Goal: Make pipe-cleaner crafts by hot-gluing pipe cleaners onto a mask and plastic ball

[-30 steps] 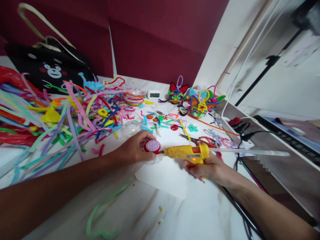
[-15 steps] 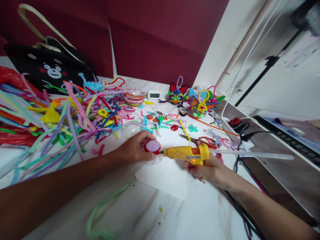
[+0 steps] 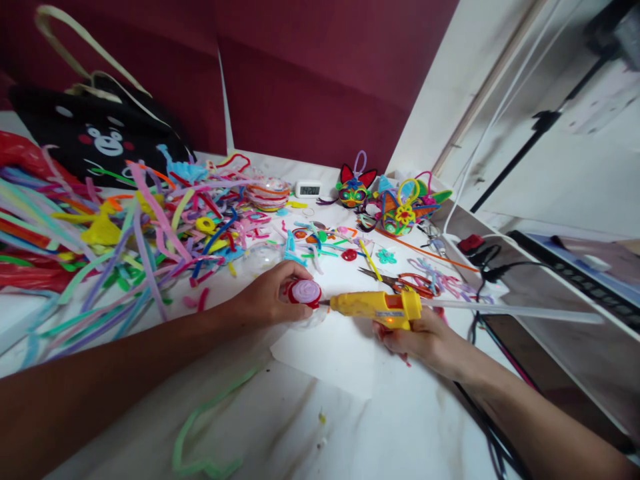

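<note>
My left hand is closed around a small round piece with a lilac coil on top and a red fuzzy border; part of a clear plastic shell shows beneath it. In my right hand is a yellow hot glue gun, its small light lit orange. The gun's nozzle points left, at or very near the red border; I cannot tell if they touch. A long translucent glue stick juts from its back. Under the work lies a white sheet of paper.
Colourful pipe cleaners are heaped on the left before a black bag. Scissors lie beyond the glue gun. Decorated balls, a small clock and a striped bowl-like piece stand behind. A phone and cables lie right.
The glue gun has shifted slightly to the right, along with my right hand. My left hand keeps its hold on the round piece, almost unmoved.
</note>
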The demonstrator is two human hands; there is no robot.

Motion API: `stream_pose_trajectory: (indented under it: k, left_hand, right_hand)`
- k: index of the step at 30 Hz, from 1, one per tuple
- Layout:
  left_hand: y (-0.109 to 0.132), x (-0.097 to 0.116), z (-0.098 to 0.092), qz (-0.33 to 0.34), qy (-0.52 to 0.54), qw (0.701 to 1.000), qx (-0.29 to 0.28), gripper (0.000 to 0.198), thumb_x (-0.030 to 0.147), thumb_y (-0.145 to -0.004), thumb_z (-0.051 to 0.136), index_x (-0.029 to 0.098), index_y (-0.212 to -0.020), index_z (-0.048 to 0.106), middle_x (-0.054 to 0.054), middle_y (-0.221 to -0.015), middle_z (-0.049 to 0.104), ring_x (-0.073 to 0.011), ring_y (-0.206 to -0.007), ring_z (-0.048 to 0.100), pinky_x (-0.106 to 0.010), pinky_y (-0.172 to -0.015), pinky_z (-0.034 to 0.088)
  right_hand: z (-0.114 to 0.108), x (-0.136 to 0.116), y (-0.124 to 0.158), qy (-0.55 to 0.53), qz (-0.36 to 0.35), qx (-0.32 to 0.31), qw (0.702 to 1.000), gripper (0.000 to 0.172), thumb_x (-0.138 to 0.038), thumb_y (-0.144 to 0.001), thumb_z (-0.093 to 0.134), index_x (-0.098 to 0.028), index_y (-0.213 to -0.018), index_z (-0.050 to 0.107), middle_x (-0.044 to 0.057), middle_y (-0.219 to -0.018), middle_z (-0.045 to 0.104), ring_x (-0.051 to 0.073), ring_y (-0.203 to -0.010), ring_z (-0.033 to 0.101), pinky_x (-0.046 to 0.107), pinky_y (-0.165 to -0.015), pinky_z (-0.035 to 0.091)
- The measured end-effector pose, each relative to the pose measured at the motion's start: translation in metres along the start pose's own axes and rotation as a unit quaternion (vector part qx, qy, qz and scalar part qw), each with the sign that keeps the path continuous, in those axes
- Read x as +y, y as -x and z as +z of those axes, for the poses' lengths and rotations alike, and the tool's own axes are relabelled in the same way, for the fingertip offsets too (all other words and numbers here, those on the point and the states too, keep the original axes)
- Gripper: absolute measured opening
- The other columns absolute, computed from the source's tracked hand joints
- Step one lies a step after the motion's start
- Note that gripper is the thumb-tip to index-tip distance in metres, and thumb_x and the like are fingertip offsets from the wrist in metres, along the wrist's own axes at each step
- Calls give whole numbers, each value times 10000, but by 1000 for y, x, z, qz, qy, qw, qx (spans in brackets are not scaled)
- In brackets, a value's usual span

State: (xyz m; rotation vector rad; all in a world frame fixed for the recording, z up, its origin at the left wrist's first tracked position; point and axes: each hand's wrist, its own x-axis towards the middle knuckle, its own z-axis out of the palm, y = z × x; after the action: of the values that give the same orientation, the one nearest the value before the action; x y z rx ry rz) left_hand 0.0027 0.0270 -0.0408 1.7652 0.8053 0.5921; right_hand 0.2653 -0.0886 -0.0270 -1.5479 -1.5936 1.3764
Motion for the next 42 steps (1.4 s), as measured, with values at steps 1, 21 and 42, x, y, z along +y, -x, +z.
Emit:
stream_pose_trajectory:
  k: [1,21,42]
  left_hand:
    - [0,0,0,-1,-2,1000,1,463,312,-625,741,175,-1002,509,-46,-955,618,-226,-871,602,-326,-723,466]
    - [-1,2,0,-5,7,1000,3,463,315,-596,742,187,-979,515,-35,-942,607,-225,-870,604,-330,-724,469]
    - [1,10,5,-23,1,999,22,430,285,-588,703,178,-958,511,-39,-932,614,-230,-866,602,-330,-720,470]
  right_hand:
    - [0,0,0,2,0,0,1000,96,-231,-724,540,-173,-799,551,-26,-640,472,111,-570,456,227,-480,365]
    - [1,-2,-4,-42,5,-12,999,108,-201,-690,550,-166,-790,568,-29,-606,498,103,-534,474,214,-460,363]
    - [4,-7,3,6,11,4,1000,78,-241,-703,542,-181,-750,528,-25,-628,442,111,-563,416,241,-487,320]
